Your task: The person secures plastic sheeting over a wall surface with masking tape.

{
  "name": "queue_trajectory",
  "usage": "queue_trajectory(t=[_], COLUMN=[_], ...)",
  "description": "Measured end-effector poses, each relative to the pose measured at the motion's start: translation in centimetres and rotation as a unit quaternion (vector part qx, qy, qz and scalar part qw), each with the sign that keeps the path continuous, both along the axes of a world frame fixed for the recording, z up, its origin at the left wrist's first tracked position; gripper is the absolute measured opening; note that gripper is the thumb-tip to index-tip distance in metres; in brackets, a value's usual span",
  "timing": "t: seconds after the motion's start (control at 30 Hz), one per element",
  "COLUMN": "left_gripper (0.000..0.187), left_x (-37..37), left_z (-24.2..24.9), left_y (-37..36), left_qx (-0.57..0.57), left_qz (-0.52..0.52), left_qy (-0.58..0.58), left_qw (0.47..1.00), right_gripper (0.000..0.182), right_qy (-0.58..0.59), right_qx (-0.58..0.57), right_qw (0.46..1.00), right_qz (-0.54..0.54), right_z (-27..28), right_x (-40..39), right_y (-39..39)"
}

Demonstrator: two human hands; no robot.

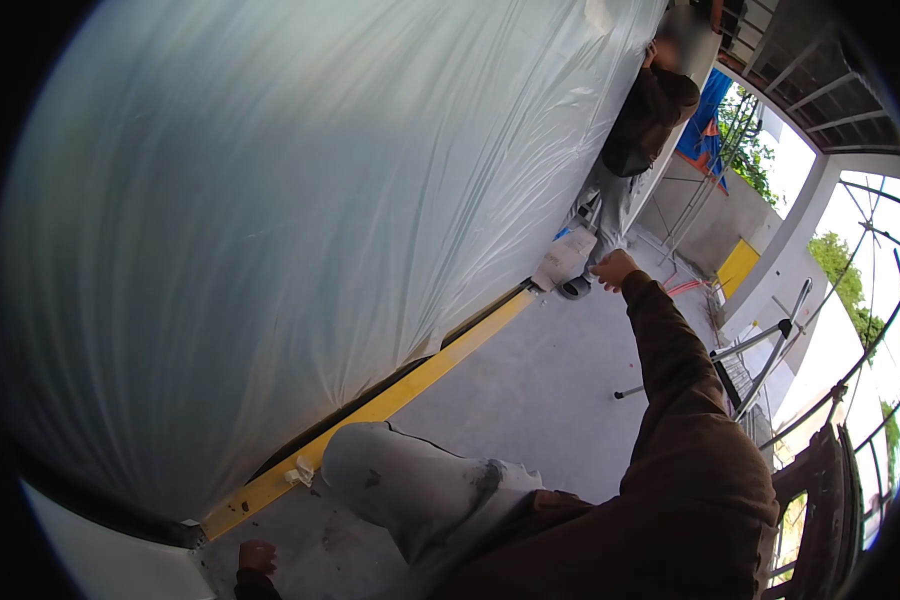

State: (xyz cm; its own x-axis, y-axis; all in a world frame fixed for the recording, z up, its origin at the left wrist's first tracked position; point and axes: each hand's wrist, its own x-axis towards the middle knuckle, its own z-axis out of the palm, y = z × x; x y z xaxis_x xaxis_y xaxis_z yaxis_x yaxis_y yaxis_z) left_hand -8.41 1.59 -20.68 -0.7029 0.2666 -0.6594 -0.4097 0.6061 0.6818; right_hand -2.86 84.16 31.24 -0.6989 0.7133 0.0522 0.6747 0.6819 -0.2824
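My right hand [615,268] reaches forward at the end of an outstretched brown sleeve [675,360]. Its fingers are curled closed, and anything inside them is too small to make out. In the picture it overlaps the spot near the other person's shoe [575,288]. Low at the left, my left hand [257,556] is near the end of a yellow strip [440,358] along the floor. Its fingers look bent in, and what they may hold is hidden. A large translucent plastic sheet [270,230] hangs beside me, its lower edge along the strip.
Another person [635,130] stands at the sheet's far end, arms raised. A whitish bag-like item [566,258] lies by their feet. A metal folding stand [770,355] rises at the right, near scaffold poles [875,225]. A crumpled scrap [300,471] sits on the yellow strip by my knee.
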Motion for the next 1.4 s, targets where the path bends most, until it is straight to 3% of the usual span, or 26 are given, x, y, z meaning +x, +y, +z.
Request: queue_trajectory(t=[0.1,0.17,0.2,0.27,0.37,0.53,0.57,0.6,0.67,0.7,0.73,0.77,0.8,0.87,0.9,0.93,1.07,1.4], left_gripper=[0.013,0.014,0.014,0.017,0.023,0.039,0.046,0.042,0.028,0.018,0.020,0.024,0.019,0.021,0.023,0.025,0.033,0.040], left_x=[0.2,0.2,0.1,0.1,0.2,0.4,0.3,0.3,0.0,1.7,0.8,0.9,1.2,1.6,0.8,0.9,1.6,0.9], left_z=[1.9,0.2,0.4,2.3,4.9,4.1,4.1,3.0,-1.2,2.6,-1.2,-0.6,4.1,5.5,1.0,0.7,5.0,2.4], left_y=[0.6,-0.6,-0.3,0.8,1.6,1.2,0.9,0.2,-1.0,0.8,0.5,0.9,2.0,2.5,2.3,2.3,2.4,2.5], left_qx=[-0.013,-0.007,-0.005,0.016,-0.033,-0.055,-0.016,0.013,0.180,0.036,-0.001,-0.046,-0.100,-0.109,-0.133,-0.132,-0.117,-0.162], left_qz=[0.086,-0.067,-0.066,0.134,0.105,0.110,0.098,0.060,0.166,0.037,0.001,-0.147,-0.174,-0.031,-0.067,-0.041,0.042,-0.010], left_qy=[-0.061,0.072,0.073,-0.069,-0.058,-0.027,-0.022,-0.025,-0.189,-0.031,-0.059,0.045,0.015,-0.015,0.016,0.019,-0.005,0.050], left_qw=[0.994,0.995,0.995,0.988,0.992,0.992,0.995,0.998,0.951,0.998,0.998,0.987,0.980,0.993,0.989,0.990,0.992,0.986], right_gripper=[0.037,0.037,0.037,0.037,0.037,0.033,0.033,0.033,0.034,0.038,0.039,0.038,0.037,0.035,0.035,0.036,0.038,0.035], right_qy=[-0.002,0.006,0.013,0.014,0.022,0.064,0.063,0.061,0.072,0.070,0.061,0.056,0.069,0.070,0.054,0.056,0.044,0.038], right_qx=[-0.009,-0.004,0.000,0.006,0.013,0.029,0.021,0.006,-0.028,-0.047,-0.037,-0.022,-0.061,-0.086,-0.120,-0.098,-0.065,-0.055], right_qw=[1.000,1.000,1.000,1.000,0.999,0.997,0.996,0.997,0.993,0.993,0.993,0.994,0.993,0.992,0.988,0.991,0.993,0.993], right_qz=[-0.006,-0.002,0.000,0.010,0.032,0.043,0.054,0.054,0.085,0.083,0.093,0.090,0.076,0.068,0.084,0.073,0.093,0.099], right_z=[1.2,0.9,1.1,1.5,1.8,2.4,2.3,2.4,1.9,1.7,1.5,1.6,1.4,1.2,1.5,1.3,1.4,2.0], right_x=[-0.4,-0.7,-0.9,-1.2,-1.6,-1.8,-1.9,-1.8,-2.2,-2.5,-2.6,-3.0,-3.5,-4.5,-5.1,-5.7,-7.9,-9.5], right_y=[-2.2,-1.9,-1.7,-2.3,-2.5,-3.6,-2.7,-2.4,-0.4,1.1,2.8,3.1,5.0,6.5,7.5,7.3,7.1,4.8])
